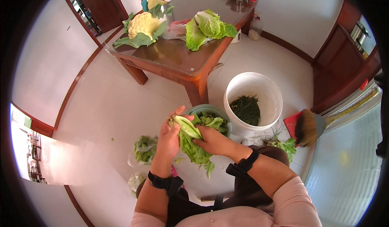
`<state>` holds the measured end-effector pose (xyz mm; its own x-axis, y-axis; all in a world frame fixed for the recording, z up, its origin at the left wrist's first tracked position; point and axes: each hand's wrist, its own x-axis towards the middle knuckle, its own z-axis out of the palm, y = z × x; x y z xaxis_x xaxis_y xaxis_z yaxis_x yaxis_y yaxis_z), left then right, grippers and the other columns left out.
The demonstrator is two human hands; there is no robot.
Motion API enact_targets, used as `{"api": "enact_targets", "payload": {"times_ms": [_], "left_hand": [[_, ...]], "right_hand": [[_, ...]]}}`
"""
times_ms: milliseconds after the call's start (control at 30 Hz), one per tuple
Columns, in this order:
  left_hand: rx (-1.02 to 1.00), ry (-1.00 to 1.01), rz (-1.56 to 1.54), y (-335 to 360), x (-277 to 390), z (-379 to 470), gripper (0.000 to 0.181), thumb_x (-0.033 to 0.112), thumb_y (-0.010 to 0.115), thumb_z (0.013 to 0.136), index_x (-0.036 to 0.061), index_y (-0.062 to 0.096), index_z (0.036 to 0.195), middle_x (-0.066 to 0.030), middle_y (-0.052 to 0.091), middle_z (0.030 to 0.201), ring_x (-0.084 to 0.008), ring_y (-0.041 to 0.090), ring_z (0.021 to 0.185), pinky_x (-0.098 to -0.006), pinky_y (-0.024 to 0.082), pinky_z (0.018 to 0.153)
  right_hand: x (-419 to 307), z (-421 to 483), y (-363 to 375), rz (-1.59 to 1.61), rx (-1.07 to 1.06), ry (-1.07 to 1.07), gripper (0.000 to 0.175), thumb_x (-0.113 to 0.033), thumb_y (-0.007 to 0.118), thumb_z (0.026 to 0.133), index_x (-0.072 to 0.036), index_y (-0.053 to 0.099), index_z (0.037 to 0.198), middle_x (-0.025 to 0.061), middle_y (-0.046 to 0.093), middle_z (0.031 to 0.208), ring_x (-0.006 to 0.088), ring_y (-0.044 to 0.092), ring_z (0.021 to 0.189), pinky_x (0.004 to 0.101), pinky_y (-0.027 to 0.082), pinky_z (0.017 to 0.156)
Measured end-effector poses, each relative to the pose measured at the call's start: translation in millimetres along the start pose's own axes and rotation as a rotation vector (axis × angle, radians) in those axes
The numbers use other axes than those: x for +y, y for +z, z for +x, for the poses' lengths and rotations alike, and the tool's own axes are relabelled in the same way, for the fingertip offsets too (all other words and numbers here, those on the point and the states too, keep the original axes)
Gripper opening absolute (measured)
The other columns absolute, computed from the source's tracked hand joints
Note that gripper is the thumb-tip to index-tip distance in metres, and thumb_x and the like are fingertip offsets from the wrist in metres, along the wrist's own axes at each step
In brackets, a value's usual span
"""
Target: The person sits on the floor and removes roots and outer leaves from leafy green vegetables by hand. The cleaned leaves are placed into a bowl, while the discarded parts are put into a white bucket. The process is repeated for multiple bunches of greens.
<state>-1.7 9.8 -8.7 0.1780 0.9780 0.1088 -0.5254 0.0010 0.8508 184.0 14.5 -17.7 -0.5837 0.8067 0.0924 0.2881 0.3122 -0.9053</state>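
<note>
A head of leafy lettuce [194, 146] is held above the floor between my knees, its pale stem end up and to the left. My left hand [169, 136] grips it near the stem, thumb across the front. The fingers of my right hand [212, 139] are closed on its leaves from the right side. Just beyond the hands stands a green basin [203, 108] with loose green leaves [212, 122] in it; my hands and the lettuce hide part of it. To its right, a white plastic bucket [270, 90] contains thin dark-green leafy stems [246, 109].
Ahead, a wooden table [170, 57] bears a cauliflower [143, 25] and a Chinese cabbage [209, 25]. Bagged greens [145, 149] lie on the floor at left. At right are a broom [307, 128], a red dustpan [290, 122] and discarded leaves [285, 146] with roots.
</note>
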Motion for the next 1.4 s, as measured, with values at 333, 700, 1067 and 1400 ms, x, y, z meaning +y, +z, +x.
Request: {"api": "enact_targets", "payload": {"times_ms": [333, 700, 1067, 1400], "left_hand": [[0.164, -0.081, 0.081, -3.8, -3.6, 3.0, 0.017, 0.013, 0.062, 0.093, 0.0026, 0.06, 0.107, -0.013, 0.068, 0.1, -0.0235, 0.065, 0.094, -0.0384, 0.051, 0.09], [0.188, -0.054, 0.306, -15.9, -6.3, 6.0, 0.015, 0.014, 0.062, 0.091, 0.0055, 0.057, 0.102, -0.0035, 0.053, 0.083, -0.0164, 0.051, 0.08, -0.0388, 0.048, 0.083], [0.162, -0.11, 0.515, -2.5, -31.4, 16.9, 0.012, 0.014, 0.059, 0.091, 0.0036, 0.054, 0.096, -0.0042, 0.051, 0.078, -0.0163, 0.051, 0.075, -0.0376, 0.047, 0.082], [0.17, -0.101, 0.642, 7.4, -43.0, 20.0, 0.016, 0.013, 0.063, 0.09, 0.0022, 0.056, 0.098, -0.0058, 0.055, 0.077, -0.0188, 0.055, 0.077, -0.0384, 0.048, 0.083]], "right_hand": [[-21.4, -43.5, -78.8, -0.161, 0.144, -0.099, 0.061, -0.03, 0.074, 0.081, 0.002, 0.057, 0.13, 0.0231, 0.062, 0.122, 0.04, 0.06, 0.112, 0.0442, 0.047, 0.097], [177.9, -298.2, -156.1, -0.367, 0.527, 0.796, 0.03, -0.022, 0.066, 0.084, -0.001, 0.069, 0.105, 0.0208, 0.07, 0.089, 0.0348, 0.067, 0.08, 0.0419, 0.053, 0.074], [335.8, -357.6, -14.0, -0.407, 0.408, 1.421, 0.058, -0.034, 0.075, 0.08, -0.005, 0.054, 0.126, 0.0192, 0.058, 0.129, 0.0371, 0.05, 0.127, 0.0465, 0.043, 0.105], [328.8, -334.1, -5.4, -0.486, 0.345, 1.599, 0.046, -0.016, 0.063, 0.082, -0.008, 0.057, 0.127, 0.0149, 0.054, 0.132, 0.0325, 0.046, 0.131, 0.0534, 0.038, 0.106]]}}
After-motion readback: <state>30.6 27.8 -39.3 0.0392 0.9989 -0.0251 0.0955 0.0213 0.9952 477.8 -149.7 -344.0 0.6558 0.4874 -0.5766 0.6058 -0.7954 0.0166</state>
